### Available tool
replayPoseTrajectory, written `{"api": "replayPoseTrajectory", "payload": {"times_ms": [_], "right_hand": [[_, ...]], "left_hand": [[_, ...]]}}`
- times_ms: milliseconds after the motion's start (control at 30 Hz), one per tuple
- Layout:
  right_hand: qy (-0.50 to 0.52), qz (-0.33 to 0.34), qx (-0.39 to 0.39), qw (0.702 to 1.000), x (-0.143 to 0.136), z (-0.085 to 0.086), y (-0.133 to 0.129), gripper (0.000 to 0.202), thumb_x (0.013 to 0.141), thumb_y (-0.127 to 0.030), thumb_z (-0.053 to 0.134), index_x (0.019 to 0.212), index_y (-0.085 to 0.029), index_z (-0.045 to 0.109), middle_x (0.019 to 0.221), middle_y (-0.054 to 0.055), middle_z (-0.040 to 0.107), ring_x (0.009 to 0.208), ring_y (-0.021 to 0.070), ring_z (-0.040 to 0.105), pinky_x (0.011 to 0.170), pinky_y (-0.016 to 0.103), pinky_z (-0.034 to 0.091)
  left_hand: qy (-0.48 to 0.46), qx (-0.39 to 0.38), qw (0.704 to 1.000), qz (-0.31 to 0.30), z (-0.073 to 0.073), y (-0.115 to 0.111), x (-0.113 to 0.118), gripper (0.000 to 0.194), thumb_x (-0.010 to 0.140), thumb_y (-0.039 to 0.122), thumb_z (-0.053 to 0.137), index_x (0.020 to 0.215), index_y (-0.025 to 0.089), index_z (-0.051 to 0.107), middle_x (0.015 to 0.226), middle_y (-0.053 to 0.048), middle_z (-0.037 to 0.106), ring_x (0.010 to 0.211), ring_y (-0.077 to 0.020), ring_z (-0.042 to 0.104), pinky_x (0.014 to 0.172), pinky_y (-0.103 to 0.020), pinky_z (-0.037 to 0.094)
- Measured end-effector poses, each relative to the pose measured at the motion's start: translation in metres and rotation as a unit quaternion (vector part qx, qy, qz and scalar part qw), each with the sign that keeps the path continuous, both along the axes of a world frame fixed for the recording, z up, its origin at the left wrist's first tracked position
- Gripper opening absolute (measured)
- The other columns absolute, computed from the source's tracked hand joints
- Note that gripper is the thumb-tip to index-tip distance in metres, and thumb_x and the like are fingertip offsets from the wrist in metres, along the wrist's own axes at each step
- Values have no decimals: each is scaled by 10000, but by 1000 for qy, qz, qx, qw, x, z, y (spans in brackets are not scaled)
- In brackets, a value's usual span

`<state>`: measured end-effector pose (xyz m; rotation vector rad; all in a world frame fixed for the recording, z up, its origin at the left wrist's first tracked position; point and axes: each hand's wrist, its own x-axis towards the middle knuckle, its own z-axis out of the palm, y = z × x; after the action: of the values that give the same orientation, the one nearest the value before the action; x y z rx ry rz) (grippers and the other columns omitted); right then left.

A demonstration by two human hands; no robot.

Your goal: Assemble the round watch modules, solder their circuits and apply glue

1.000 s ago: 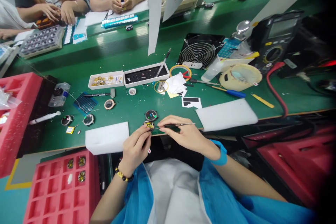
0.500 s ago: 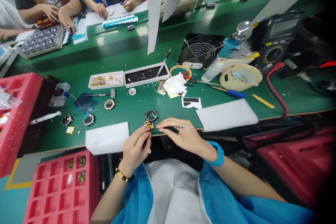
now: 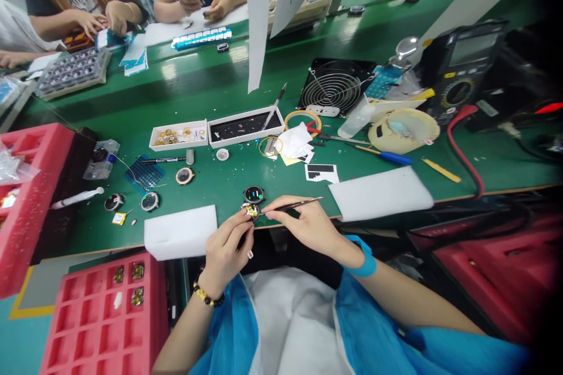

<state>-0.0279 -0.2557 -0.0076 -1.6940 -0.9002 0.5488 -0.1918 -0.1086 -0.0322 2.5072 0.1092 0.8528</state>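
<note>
Near the table's front edge, my left hand [image 3: 229, 241] pinches a small round watch part [image 3: 251, 211] with yellow and metal pieces inside. My right hand [image 3: 308, 224] is closed on dark, thin tweezers [image 3: 295, 204], whose tip reaches the watch part from the right. Just behind the part lies a round watch face [image 3: 254, 194] with a lit screen. White foam blocks lie to the left [image 3: 180, 232] and right [image 3: 380, 193] of my hands.
Two white trays [image 3: 178, 136] [image 3: 246, 127] of small parts stand behind. Several watch pieces lie left, near a red foam tray [image 3: 99, 319]. A fan [image 3: 334, 87], a tape roll [image 3: 403, 130] and a multimeter [image 3: 461, 79] stand right. Other people sit across the table.
The tweezers in my right hand have swung, their rear end now pointing higher and further forward. My left hand is almost unmoved. Across the table, one person's hand has risen with a thin tool.
</note>
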Motion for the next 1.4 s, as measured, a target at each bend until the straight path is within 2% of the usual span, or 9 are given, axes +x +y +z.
{"api": "replayPoseTrajectory", "payload": {"times_ms": [200, 333, 533, 733, 900, 1400], "right_hand": [[35, 13, 6, 999, -2, 4, 4, 94, 936, -234, 706, 950, -249, 797, 993, -4, 803, 949, 208, 753, 894, 318, 574], [7, -12, 6, 1000, -4, 1, 9, 107, 957, -240, 688, 967, -253, 793, 1028, -1, 796, 987, 213, 745, 900, 325, 566], [-60, -2, -17, 998, -8, 0, 9, 122, 979, -237, 667, 1002, -256, 785, 1065, -6, 790, 1016, 206, 739, 915, 326, 561], [-28, 21, 13, 999, 0, 6, -1, 124, 969, -246, 672, 1057, -236, 759, 1077, 8, 773, 1002, 183, 736, 900, 284, 586], [-32, 42, 17, 998, 3, 5, -9, 129, 964, -213, 677, 1063, -237, 755, 1081, 2, 770, 1005, 175, 728, 916, 281, 570], [-16, 56, 72, 996, -2, 0, -8, 129, 995, -227, 651, 1050, -250, 765, 1099, -5, 774, 1025, 168, 727, 934, 286, 564]], "left_hand": [[4, 1, 1000, 0, 2, -1, 2, 259, 899, 36, 661, 1111, 185, 660, 1185, -94, 734, 1178, -215, 699, 1038, -349, 600], [7, 6, 1000, 5, 1, -2, 2, 254, 902, 38, 658, 1109, 185, 656, 1170, -92, 732, 1169, -206, 701, 1033, -330, 595], [7, 18, 1000, 12, -1, -2, 1, 247, 910, 48, 652, 1112, 190, 657, 1171, -93, 727, 1161, -206, 701, 1017, -335, 599], [1, 16, 1000, 14, -2, -2, 0, 242, 902, 44, 664, 1097, 186, 659, 1162, -88, 730, 1160, -204, 701, 1022, -332, 591], [4, 8, 1000, 14, -3, -2, 0, 243, 906, 50, 660, 1102, 193, 660, 1162, -84, 730, 1153, -202, 702, 1013, -336, 595], [13, 1, 1000, 12, 0, -2, 1, 238, 903, 50, 670, 1096, 189, 665, 1167, -83, 723, 1163, -197, 692, 1024, -325, 583]]}}
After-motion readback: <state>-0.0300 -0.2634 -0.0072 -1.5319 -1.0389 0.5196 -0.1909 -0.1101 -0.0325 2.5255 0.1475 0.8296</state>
